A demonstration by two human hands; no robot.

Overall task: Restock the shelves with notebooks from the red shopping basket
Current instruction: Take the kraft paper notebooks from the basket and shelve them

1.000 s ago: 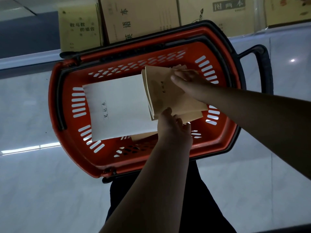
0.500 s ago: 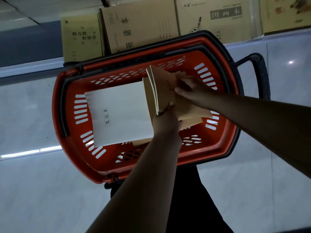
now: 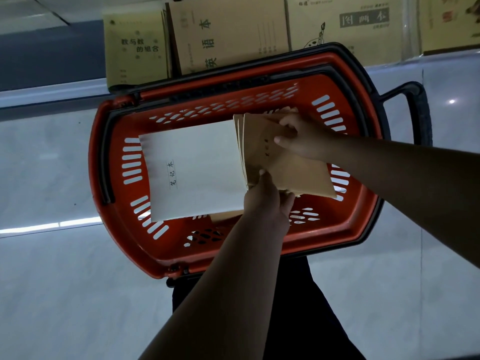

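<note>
Over the red shopping basket [image 3: 104,162], which sits on a pale glossy floor [image 3: 52,294] against the foot of the shelving, both hands work on a small stack of tan notebooks [image 3: 291,170]. The left hand [image 3: 267,198] grips the stack's near edge, thumb on top and fingers curled beneath, apparently to take the weight and keep the covers squared. The right hand [image 3: 301,139] closes over the far corner, thumb on the top cover and fingers wrapped behind, seemingly steadying the fanned spines so that none slides off as the stack comes out. A white notebook [image 3: 192,170] lies flat in the basket just beside and partly under the tan stack, with more tan showing beneath it, so restocking looks only partly done. Behind the basket, larger tan exercise books [image 3: 233,35] stand on the low shelf [image 3: 52,92]. Lighting is dim, and a ceiling strip reflects in the floor tiles at left.
</note>
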